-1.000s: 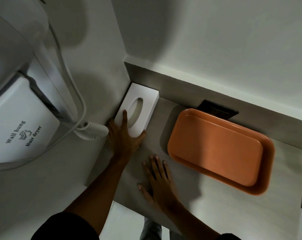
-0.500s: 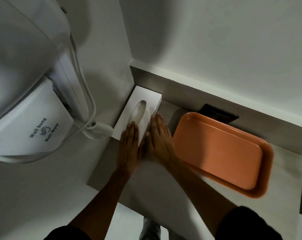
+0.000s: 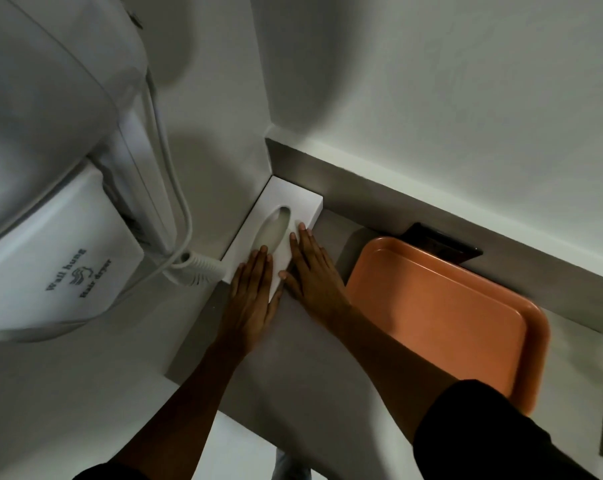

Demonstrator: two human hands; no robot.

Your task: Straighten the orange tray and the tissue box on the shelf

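White, with an oval slot, the box [image 3: 286,216] sits in the shelf [image 3: 303,348] corner at 11 o'clock. Both hands, left [image 3: 250,299] and right [image 3: 310,271], lie flat and open on it. The tray [image 3: 466,317] lies askew at 3 o'clock.

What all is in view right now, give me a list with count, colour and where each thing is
tissue box: one, white, back left corner of the shelf
tray: one, orange, on the shelf right of the box
shelf: one, grey, along the wall
dark flat object: one, black, behind the tray
hair dryer: one, white, on the left wall
cord: one, white, hanging from the dryer
left hand: flat on the box's near end
right hand: flat on the box's right edge
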